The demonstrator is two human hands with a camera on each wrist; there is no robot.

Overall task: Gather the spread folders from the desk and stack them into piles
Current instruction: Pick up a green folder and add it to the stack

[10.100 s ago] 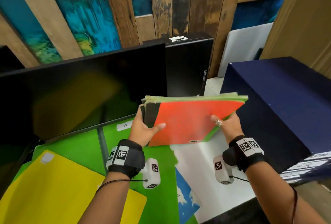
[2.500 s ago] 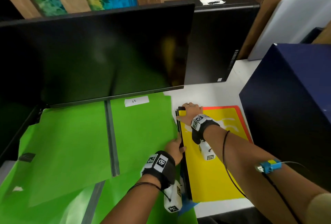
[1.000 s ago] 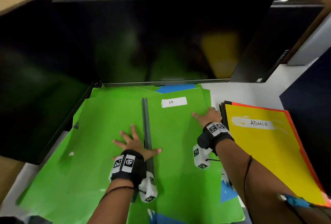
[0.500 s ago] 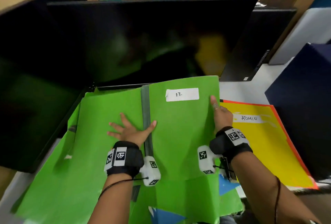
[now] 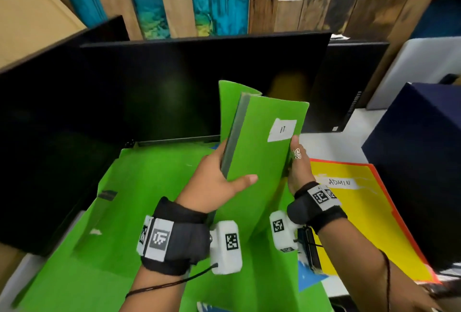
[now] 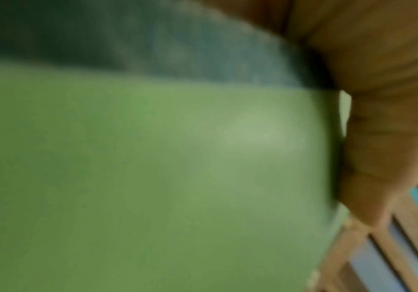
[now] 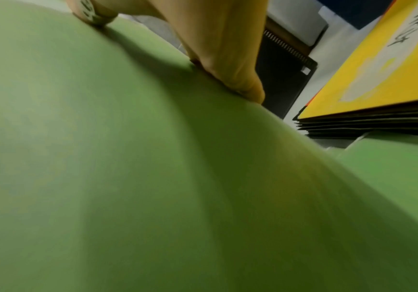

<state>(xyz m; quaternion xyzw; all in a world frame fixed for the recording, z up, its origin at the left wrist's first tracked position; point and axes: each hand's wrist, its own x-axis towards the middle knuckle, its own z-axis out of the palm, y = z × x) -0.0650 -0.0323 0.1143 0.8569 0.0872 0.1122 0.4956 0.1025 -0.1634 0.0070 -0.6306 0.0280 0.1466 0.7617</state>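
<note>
Since half a second ago the green folder [image 5: 259, 147] is off the desk: it lay open and flat under your palms, now it's folded nearly closed and raised on end in front of the monitor [image 5: 174, 87], grey spine toward your left. Your left hand [image 5: 214, 182] grips the spine edge, thumb across the front cover, fingers behind it. Your right hand [image 5: 299, 169] holds the opposite edge, thumb up along the cover near the white label [image 5: 282, 130]; its fingers are hidden behind the folder in the head view, and the right wrist view shows them pressed on the green back cover. Left wrist view is blurred, mostly green card with fingers at its edge. More green folders [image 5: 129, 212] lie spread on the desk below the raised one, with a blue piece [image 5: 309, 276] showing at their lower right edge. To your right, the pile topped by the yellow folder [image 5: 361, 217] marked ADMIN sits flat on the desk, just beside the dark blue box [image 5: 419, 162].
</note>
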